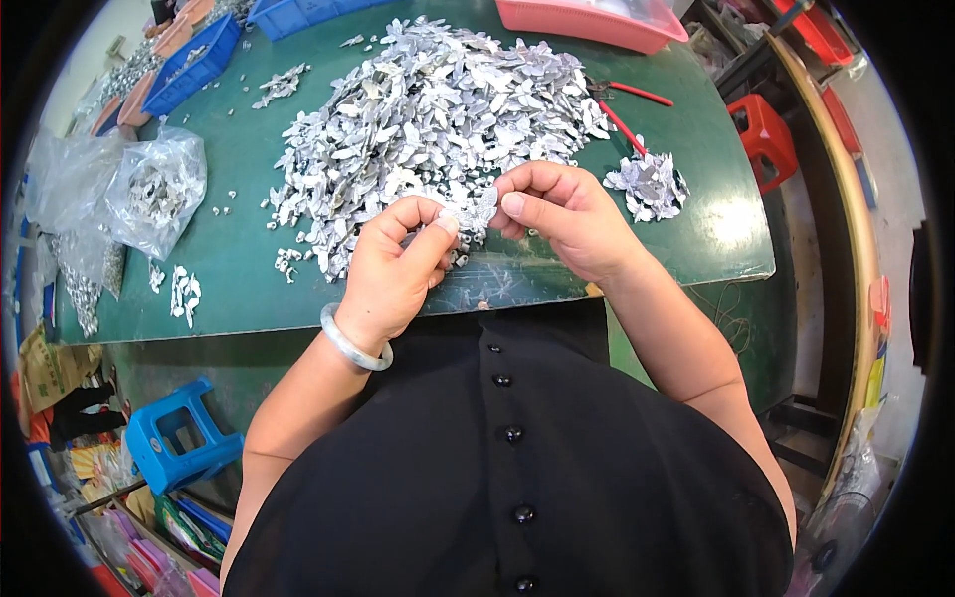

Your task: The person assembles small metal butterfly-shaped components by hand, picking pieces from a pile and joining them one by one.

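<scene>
My left hand, with a pale bangle on its wrist, is closed in a pinch at the table's near edge. My right hand faces it, thumb and forefinger pinched together. Between the fingertips of both hands is a silvery-grey leaf-shaped piece, its ends partly covered by the fingers. Right behind the hands rises a large heap of similar silvery pieces. A smaller cluster of them lies to the right of my right hand, beside red-handled pliers.
Clear plastic bags of metal parts lie on the green table at left. Blue bins and a pink tray stand at the back. A blue stool is at lower left, a red stool beyond the right edge.
</scene>
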Available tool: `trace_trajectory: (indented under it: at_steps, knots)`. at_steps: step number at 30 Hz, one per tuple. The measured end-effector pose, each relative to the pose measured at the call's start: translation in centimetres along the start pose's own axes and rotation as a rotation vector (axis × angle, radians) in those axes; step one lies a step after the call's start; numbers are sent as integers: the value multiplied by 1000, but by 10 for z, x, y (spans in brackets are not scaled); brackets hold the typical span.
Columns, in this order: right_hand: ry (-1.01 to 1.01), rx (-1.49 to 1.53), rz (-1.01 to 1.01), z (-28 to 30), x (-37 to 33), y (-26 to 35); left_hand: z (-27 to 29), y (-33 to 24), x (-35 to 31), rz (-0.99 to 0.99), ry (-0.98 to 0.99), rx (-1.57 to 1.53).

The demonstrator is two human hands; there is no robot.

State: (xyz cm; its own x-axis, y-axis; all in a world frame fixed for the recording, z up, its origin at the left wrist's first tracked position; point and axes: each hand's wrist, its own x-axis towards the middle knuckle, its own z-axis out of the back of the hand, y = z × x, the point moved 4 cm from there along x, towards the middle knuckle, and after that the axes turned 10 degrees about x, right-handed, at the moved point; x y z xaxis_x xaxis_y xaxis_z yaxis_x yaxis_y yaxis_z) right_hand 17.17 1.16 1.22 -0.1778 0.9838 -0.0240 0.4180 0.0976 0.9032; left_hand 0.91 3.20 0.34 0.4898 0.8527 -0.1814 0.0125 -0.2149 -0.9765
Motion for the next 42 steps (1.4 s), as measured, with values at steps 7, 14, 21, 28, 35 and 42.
trace_trajectory:
  at_steps: [7, 14, 21, 28, 35, 42]
  knots:
    - [4, 15, -30, 1, -2, 0, 3, -1, 0, -12, 27, 140]
    - [-10, 7, -54, -1, -4, 2, 2, -7, 0, -161, -22, 304]
    - [-55, -35, -56, -4, -4, 2, 3, -6, -1, -206, -52, 343]
    - [-82, -46, -36, -5, -6, 3, 3, -2, -2, -186, -44, 241]
    - [-95, -187, 113, -6, -8, 3, 0, 1, -3, 28, 101, -189]
    - [-85, -204, 192, -7, -8, -3, 0, 5, -3, 58, 149, -402]
